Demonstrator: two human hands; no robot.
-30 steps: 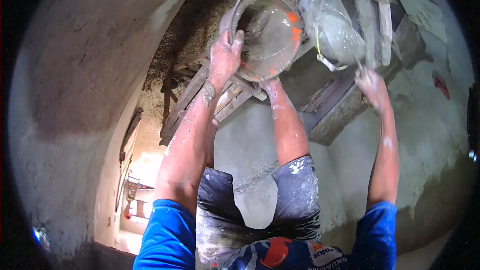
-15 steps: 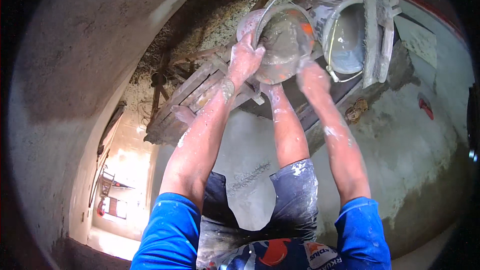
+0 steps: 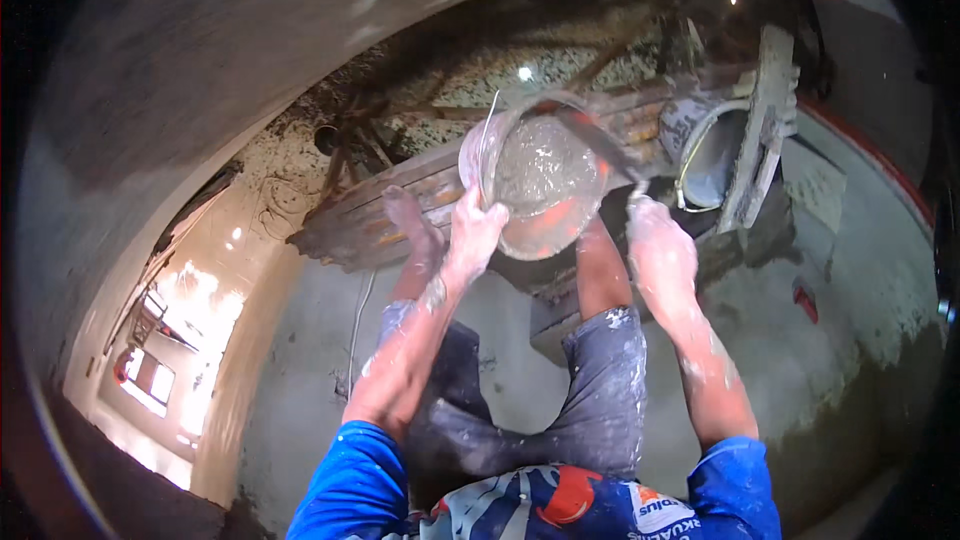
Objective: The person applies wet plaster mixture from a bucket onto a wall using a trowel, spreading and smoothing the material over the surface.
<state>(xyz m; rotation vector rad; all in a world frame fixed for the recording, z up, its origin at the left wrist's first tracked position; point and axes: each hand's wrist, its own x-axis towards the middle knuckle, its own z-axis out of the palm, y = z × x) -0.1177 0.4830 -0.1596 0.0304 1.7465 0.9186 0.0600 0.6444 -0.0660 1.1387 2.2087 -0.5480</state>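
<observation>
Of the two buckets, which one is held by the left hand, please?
The orange-marked left bucket: the left hand grips its edge. The right bucket, with a wooden board at its right side, has no hand on it.

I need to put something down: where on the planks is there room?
The planks look bare at their left end, left of the bare foot. Crowded rightward: the held bucket, the left hand at its rim, the right hand and its tool, then the pail.
</observation>
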